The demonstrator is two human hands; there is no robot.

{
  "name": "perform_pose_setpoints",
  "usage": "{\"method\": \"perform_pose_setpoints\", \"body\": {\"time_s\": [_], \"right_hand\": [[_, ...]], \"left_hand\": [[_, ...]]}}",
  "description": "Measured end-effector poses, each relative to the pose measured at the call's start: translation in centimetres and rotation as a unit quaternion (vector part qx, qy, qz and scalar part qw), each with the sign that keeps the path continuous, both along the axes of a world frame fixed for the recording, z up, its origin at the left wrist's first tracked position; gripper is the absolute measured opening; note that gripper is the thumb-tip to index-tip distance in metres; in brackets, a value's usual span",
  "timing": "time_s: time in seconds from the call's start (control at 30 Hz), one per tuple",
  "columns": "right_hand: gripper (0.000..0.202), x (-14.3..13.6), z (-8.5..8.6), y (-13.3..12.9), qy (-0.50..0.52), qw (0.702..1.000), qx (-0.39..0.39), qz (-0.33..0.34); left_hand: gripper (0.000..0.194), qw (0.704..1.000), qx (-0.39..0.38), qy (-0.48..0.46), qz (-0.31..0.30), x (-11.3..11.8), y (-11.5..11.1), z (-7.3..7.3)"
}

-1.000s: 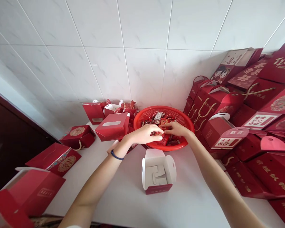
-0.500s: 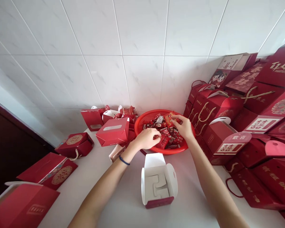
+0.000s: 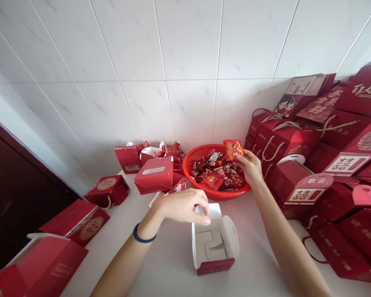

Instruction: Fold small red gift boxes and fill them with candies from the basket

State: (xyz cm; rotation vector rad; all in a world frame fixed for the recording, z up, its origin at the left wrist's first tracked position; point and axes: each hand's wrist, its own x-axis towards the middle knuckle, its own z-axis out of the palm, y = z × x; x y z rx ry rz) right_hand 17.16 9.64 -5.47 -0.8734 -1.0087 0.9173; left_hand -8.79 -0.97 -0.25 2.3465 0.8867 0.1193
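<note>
My right hand point(image 3: 250, 167) pinches a red and orange snack packet point(image 3: 233, 149) by its lower right edge. The packet is raised over the back right of a red plastic basket point(image 3: 188, 161) full of small wrapped sweets point(image 3: 216, 173). Over the back left edge of an open white-lined gift box point(image 3: 214, 266) hovers my left hand point(image 3: 185, 208), its fingers curled toward the thumb. Whatever it may hold is hidden. The box has its flaps up, and only its folded bottom panels show inside. A dark blue band point(image 3: 144, 234) circles my left wrist.
Stacked red gift boxes point(image 3: 340, 165), some with rope handles, rise along the right side. More red boxes point(image 3: 153, 175) sit left of the basket, with others point(image 3: 76, 220) along the table's left edge. A tiled wall point(image 3: 188, 53) stands behind the white table point(image 3: 170, 268).
My left hand has left the basket and come nearer, to the white-lined box. My right hand has lifted the snack packet out of the sweets. The view has shifted slightly.
</note>
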Motion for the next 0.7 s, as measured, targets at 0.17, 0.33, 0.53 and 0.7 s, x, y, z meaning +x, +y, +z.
{"method": "perform_pose_setpoints", "body": {"time_s": [0.17, 0.33, 0.53, 0.7], "right_hand": [[0.033, 0.2, -0.3, -1.2, 0.057, 0.998, 0.001, 0.027], [0.027, 0.4, -0.3, -1.4, 0.098, 0.994, -0.016, 0.049], [0.028, 0.5, 0.2, -1.5, 0.097, 0.993, -0.038, 0.060], [0.030, 0.4, 0.2, -1.6, 0.048, 0.995, -0.034, 0.082]], "left_hand": [[0.011, 0.998, -0.017, 0.054, -0.029, 0.5, 0.6, -1.0], [0.019, 0.999, 0.020, 0.019, 0.020, 0.1, 1.2, -1.5], [0.021, 0.998, 0.037, -0.002, 0.041, -0.4, 2.0, -1.8], [0.023, 0.998, 0.007, -0.065, 0.018, -0.4, 2.2, -1.3]]}}
